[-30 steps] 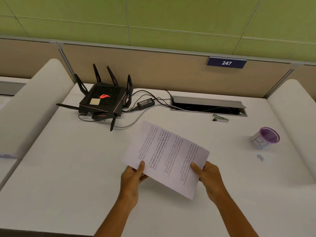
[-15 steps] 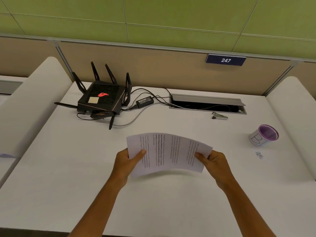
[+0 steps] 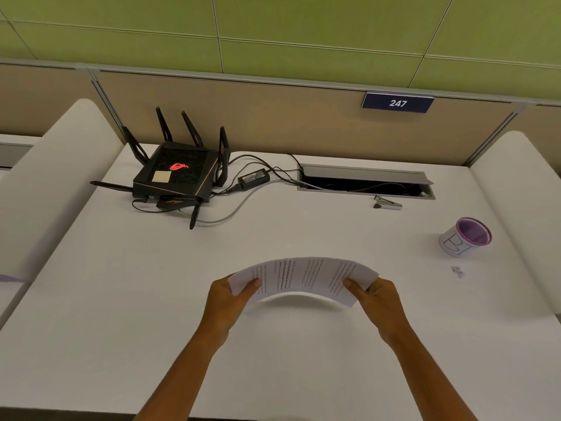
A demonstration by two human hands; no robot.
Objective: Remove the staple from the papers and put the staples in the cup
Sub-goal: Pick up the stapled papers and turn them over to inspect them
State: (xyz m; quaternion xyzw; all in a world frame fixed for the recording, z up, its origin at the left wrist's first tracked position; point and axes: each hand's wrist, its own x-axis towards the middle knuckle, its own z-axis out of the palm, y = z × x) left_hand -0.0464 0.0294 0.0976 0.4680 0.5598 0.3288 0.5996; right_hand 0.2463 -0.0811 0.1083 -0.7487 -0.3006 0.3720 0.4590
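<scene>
A white desk (image 3: 121, 299) fills the view, closed at the back by a tan partition (image 3: 273, 117) with green wall panels (image 3: 303, 22) above it, and a blue plate reading 247 (image 3: 397, 103) fixed to the partition's top edge. Taking the papers (image 3: 303, 279) as the landmark: they are held above the desk's middle, bowed upward in an arch, with printed text on top and a shadow on the desk beneath. The left hand (image 3: 227, 302) pinches their left end, thumb on top; the right hand (image 3: 379, 302) grips their right end the same way. No staple can be made out in the sheets. Far right of the papers and a little behind, a white cup (image 3: 464, 240) with a purple rim stands upright, near the rounded white side divider (image 3: 522, 208). Between the papers and the cup, just in front of the cup, a small cluster of loose staples (image 3: 458, 271) lies on the desk. Behind the papers to the right, a staple remover (image 3: 388, 204) lies against the front edge of an open cable tray (image 3: 364, 181). Behind and to the left sits a black router (image 3: 176, 177) with antennas, its power brick (image 3: 253, 178) and cables trailing toward the tray. Bare desk stretches left of the papers to the other rounded divider (image 3: 54, 177), and in front of them to the near edge.
</scene>
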